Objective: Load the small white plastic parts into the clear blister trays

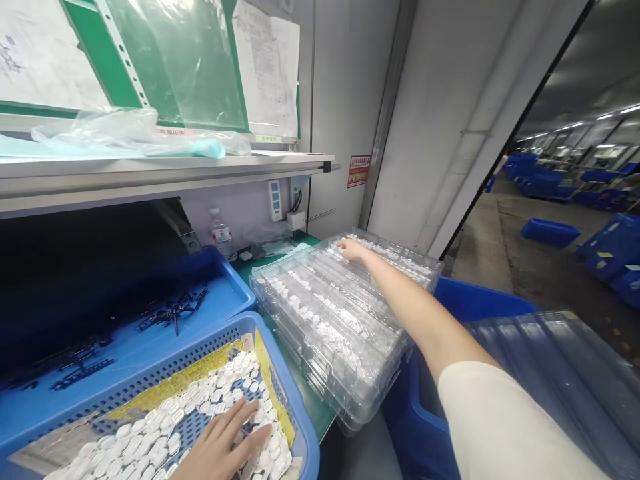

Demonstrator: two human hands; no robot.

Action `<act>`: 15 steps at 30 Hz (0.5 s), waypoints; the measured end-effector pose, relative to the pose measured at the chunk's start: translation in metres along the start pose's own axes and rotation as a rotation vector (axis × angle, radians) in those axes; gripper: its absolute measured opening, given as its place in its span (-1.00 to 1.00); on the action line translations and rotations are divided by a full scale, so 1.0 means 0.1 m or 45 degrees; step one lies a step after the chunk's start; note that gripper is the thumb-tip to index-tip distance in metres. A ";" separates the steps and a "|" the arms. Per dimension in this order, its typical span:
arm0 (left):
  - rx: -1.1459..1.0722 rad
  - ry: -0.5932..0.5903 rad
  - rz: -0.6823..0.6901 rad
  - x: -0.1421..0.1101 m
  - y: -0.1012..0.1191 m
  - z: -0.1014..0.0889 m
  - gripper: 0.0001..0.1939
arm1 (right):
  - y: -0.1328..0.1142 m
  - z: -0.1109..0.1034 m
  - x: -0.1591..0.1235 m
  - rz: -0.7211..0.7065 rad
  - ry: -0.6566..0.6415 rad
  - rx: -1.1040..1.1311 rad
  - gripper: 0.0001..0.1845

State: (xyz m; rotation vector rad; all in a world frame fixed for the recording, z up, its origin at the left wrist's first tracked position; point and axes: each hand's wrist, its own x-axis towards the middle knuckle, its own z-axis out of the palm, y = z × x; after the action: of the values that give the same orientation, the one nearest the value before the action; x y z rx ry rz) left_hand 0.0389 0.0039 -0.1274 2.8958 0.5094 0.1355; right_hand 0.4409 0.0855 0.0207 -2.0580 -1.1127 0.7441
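My left hand (223, 443) lies with spread fingers on a heap of small white flat parts (150, 447) in a blue perforated basket (295, 400). The basket has a yellow-printed sheet lining it. My right arm, in a cream sleeve (500, 427), reaches across to a stack of clear plastic compartment trays (325, 327) holding rows of similar white parts. My right hand (353, 250) rests palm down on the far end of the top tray, holding nothing visible. Its fingertips are partly hidden.
A blue tray with dark metal pieces (173, 310) sits left of the stack. A blue bin (480, 300) and a clear plastic sheet (550, 373) are on the right. A shelf (150, 173) runs overhead, with a water bottle (223, 233) beneath. Blue crates (613, 247) stand in the aisle.
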 end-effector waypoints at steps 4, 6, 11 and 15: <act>0.107 -0.063 0.094 -0.01 0.07 0.00 -0.46 | 0.05 -0.11 -0.06 -0.098 -0.085 -0.301 -0.73; 0.121 0.013 0.043 -0.01 0.17 -0.03 -0.44 | 0.08 -0.20 -0.16 -0.159 -0.095 -0.411 -0.74; 0.089 0.029 -0.025 0.04 0.35 -0.07 -0.51 | -0.01 -0.14 -0.79 -0.413 -0.094 -0.487 -0.74; -0.065 -0.141 0.019 0.11 0.35 -0.13 -0.57 | -0.10 0.28 -1.76 -0.708 -0.335 -0.176 -0.68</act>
State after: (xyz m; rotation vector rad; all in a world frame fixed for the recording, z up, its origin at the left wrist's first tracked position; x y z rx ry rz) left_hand 0.0593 -0.0222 -0.1072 2.8384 0.4586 -0.0094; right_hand 0.3317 -0.0548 0.0399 -1.6544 -1.8269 0.6739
